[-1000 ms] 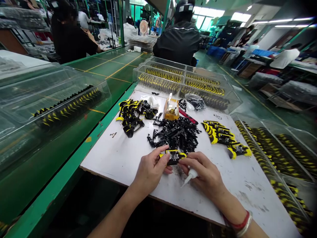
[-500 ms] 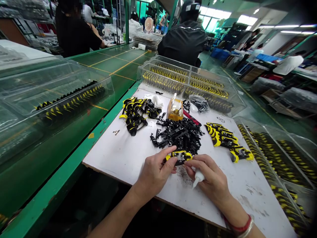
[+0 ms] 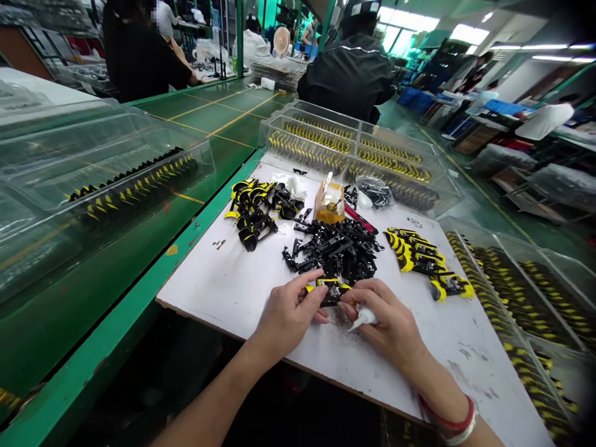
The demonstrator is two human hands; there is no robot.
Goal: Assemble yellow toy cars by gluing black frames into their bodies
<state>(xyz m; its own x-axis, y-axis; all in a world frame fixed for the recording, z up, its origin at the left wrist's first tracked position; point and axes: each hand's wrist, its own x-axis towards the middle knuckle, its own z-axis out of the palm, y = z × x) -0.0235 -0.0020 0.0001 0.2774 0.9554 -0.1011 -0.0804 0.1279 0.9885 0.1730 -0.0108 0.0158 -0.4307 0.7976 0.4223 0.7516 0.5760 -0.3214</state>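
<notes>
Between my two hands is a yellow-and-black plastic part (image 3: 333,290), held just in front of a heap of small black plastic pieces (image 3: 338,248). My left hand (image 3: 291,310) grips its left end, thumb on top and index finger along the far side. My right hand (image 3: 386,316) pinches the right end with thumb and fingertips. Tucked in the right hand's fingers as well is a white glue bottle (image 3: 364,318), its nozzle pointing down and left. Fingers hide both ends of the part.
Yellow-and-black parts lie piled on the left (image 3: 254,211) and in a row on the right (image 3: 414,251) of the white board (image 3: 209,273). Behind the heap stands a yellowish box (image 3: 329,208). Clear plastic trays (image 3: 356,139) surround the board. A person in a dark jacket (image 3: 347,74) sits beyond.
Both hands and the part have shifted slightly left. The part has turned a little between the fingers, and the right hand has closed in further over its right end.
</notes>
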